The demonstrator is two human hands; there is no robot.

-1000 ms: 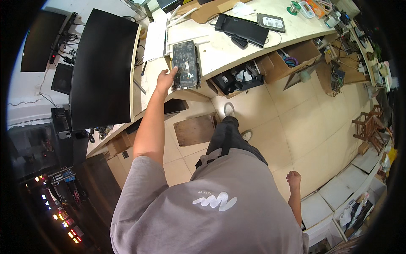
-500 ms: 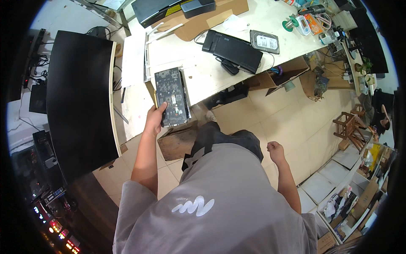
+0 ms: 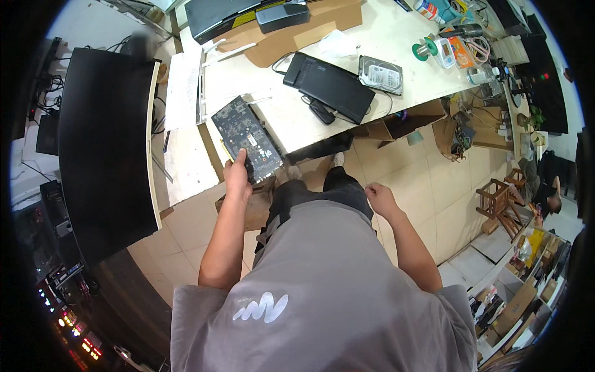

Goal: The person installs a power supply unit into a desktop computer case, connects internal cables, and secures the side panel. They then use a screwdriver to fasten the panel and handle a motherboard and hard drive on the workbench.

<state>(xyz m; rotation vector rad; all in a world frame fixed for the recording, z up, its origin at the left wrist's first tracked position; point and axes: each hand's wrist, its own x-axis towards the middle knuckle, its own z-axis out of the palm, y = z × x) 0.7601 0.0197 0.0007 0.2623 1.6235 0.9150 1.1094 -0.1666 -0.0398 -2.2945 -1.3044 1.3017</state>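
Observation:
My left hand grips the near end of a graphics card, thumb on top and the other fingers hidden beneath. The card is dark, with its circuit-board side up and a gold contact strip on its left edge. It is held slanted at the front edge of the white worktable. Beside my right thigh, over the floor, hangs my right hand, its fingers loosely curled with nothing seen in them.
A black box-shaped device with a cable lies on the table beside a hard drive. Cardboard lies behind. Left stands a large black monitor; a cardboard box is on the floor below. Wooden stools stand right; a person is beyond.
The graphics card has turned, its far end swinging left, still in my left hand. My right hand has come left and inward toward my thigh. The whole view has shifted slightly.

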